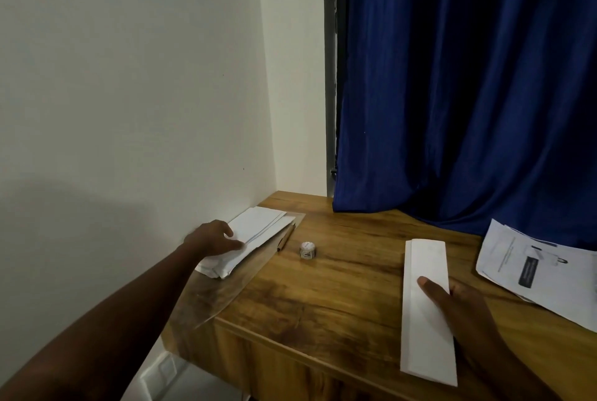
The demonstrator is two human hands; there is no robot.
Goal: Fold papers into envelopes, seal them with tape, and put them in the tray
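Left hand [214, 239] reaches out to the far left corner of the wooden table [339, 278], fingers loosely spread and lying flat on top of a stack of white folded paper envelopes [255, 232]. No curl round the stack, just resting on its near end. The stack sits in a clear transparent plastic tray [226, 290] pushed against the white wall [129, 93]; the tray's near corner sticks out past the table edge.

Just right of the left hand, beside the stack, lies a brown pencil [286, 237], tip end toward the person, on the tray's right edge. Further right of it, apart from the tray, stands a small white roll of tape [307, 250] on bare wood.

Right hand [458, 307] holds a long white paper folded into a narrow strip [426, 310]: thumb pressed on top of the strip, fingers under it, mostly hidden. Strip runs lengthwise away from the person, near end over the table's front edge; cannot tell if it touches the wood.

Right of the right hand, loose printed white paper sheets [536, 268] lie fanned on the table, partly under a dark blue curtain [468, 84] hanging behind.
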